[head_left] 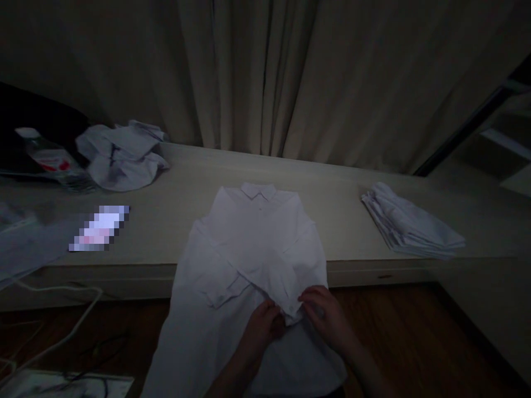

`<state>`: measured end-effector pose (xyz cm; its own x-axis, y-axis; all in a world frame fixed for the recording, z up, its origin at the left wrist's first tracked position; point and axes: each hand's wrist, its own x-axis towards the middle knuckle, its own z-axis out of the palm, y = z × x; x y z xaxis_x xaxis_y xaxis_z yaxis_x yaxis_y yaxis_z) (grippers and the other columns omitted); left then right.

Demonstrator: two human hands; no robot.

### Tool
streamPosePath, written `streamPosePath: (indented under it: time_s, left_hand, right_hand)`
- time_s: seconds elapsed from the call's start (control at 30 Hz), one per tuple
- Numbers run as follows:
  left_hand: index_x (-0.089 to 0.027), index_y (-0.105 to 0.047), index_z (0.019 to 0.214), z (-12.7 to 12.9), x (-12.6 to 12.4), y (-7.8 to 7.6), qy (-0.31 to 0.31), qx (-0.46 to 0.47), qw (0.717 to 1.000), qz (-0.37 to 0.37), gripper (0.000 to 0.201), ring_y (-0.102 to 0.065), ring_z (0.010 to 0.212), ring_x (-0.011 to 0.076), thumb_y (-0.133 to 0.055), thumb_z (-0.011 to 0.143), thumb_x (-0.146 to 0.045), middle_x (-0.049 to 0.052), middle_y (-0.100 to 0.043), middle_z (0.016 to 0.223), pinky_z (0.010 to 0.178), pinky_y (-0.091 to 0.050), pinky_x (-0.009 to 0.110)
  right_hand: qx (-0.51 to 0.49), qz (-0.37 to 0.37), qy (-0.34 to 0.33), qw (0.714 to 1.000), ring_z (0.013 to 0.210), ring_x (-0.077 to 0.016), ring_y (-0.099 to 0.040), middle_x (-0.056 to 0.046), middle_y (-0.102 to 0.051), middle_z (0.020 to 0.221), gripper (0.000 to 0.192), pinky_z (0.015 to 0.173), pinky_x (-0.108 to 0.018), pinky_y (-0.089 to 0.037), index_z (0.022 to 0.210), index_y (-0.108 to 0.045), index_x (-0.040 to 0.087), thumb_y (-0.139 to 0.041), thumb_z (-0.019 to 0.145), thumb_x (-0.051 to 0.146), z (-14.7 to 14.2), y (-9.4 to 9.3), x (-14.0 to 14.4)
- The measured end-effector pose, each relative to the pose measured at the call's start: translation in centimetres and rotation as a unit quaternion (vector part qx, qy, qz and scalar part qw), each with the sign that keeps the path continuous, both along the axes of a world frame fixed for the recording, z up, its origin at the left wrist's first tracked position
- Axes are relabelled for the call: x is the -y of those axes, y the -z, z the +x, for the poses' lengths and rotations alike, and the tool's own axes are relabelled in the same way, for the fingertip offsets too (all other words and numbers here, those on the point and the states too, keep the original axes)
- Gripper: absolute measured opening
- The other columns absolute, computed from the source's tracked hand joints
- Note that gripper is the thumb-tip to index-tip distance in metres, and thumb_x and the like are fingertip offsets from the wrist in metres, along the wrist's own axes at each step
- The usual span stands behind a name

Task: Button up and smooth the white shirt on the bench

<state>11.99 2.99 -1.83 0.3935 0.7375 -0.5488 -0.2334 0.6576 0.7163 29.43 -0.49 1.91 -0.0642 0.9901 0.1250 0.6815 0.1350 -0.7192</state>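
Observation:
A white collared shirt (pixel 253 237) lies front side up on the pale ledge, its lower part hanging over the edge toward me. Both sleeves are folded across its front. At the buttoned cuff (pixel 290 307) of one sleeve, my left hand (pixel 267 320) pinches the near-left edge with its fingertips. My right hand (pixel 323 312) grips the same cuff from the right, thumb and finger closed on the cloth. The other cuff (pixel 222 293) rests loose on the shirt's left side.
On the right of the ledge (pixel 340 232) sits a stack of folded white shirts (pixel 410 224). At left are a crumpled white garment (pixel 124 157), a plastic bottle (pixel 58 163) and a blurred-out phone (pixel 102 228). White cables (pixel 89 309) hang below. Curtains (pixel 249 77) close off the back.

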Motion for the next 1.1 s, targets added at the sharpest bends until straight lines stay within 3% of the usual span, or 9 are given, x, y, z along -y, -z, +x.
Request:
streamPosePath:
  time_s: [0.23,0.43,0.6,0.83,0.97,1.1]
  left_hand:
    - [-0.017,-0.051,0.086,0.9,0.2,-1.2,0.08,-0.069,0.989,0.101,0.043,-0.057,0.055,0.0123,-0.059,0.067,-0.055,0.001,-0.063,0.071,0.049,-0.038,0.025]
    - [-0.016,-0.043,0.108,1.7,0.7,-1.0,0.069,-0.063,0.984,0.151,0.059,-0.058,0.052,0.0135,-0.067,0.064,-0.047,-0.002,-0.062,0.064,0.049,-0.041,0.025]
    - [-0.015,-0.043,0.106,1.6,0.9,-1.2,0.045,-0.071,0.983,0.164,0.054,-0.055,0.047,0.0124,-0.062,0.069,-0.049,-0.002,-0.062,0.055,0.046,-0.039,0.023]
    - [-0.015,-0.037,0.119,0.8,1.3,-1.4,0.038,-0.045,0.991,0.119,0.067,-0.06,0.05,0.0162,-0.06,0.069,-0.052,0.003,-0.067,0.06,0.048,-0.04,0.024]
    - [-0.02,-0.036,0.123,0.5,1.1,-0.7,0.044,0.011,0.999,0.028,0.077,-0.065,0.057,0.0184,-0.067,0.06,-0.052,0.007,-0.07,0.079,0.051,-0.041,0.026]
    - [-0.017,-0.048,0.109,0.4,1.1,0.0,0.071,-0.026,0.994,-0.082,0.066,-0.065,0.059,0.0196,-0.056,0.063,-0.063,0.011,-0.068,0.087,0.05,-0.044,0.029]
  right_hand:
    - [-0.008,0.01,0.055,0.998,0.089,-0.0178,-0.057,-0.005,-0.063,0.09,0.014,0.082,-0.032,-0.044,0.089,-0.06,0.02,-0.047,0.085,0.023,-0.4,-0.7,-0.4]
    - [-0.02,-0.017,0.067,0.997,0.085,-0.0173,-0.057,-0.004,-0.063,0.086,0.012,0.079,-0.031,-0.044,0.086,-0.059,0.02,-0.048,0.084,0.022,-0.8,-1.3,-0.3]
    - [-0.002,-0.015,0.039,0.999,0.088,-0.0178,-0.057,-0.004,-0.063,0.089,0.012,0.08,-0.032,-0.044,0.089,-0.059,0.021,-0.049,0.083,0.021,-1.3,-1.0,0.1]
    - [0.12,0.017,0.019,0.992,0.097,-0.0209,-0.053,-0.006,-0.06,0.097,0.026,0.087,-0.037,-0.043,0.099,-0.058,0.022,-0.046,0.079,0.01,-0.7,-0.4,0.4]
    - [0.159,0.005,0.047,0.986,0.104,-0.0238,-0.051,-0.009,-0.055,0.111,0.041,0.091,-0.04,-0.043,0.115,-0.05,0.021,-0.05,0.075,0.011,-0.1,0.2,0.6]
    - [0.167,-0.017,0.058,0.984,0.093,-0.0219,-0.054,-0.007,-0.06,0.097,0.03,0.085,-0.038,-0.045,0.1,-0.055,0.019,-0.043,0.077,0.007,0.4,0.7,0.6]
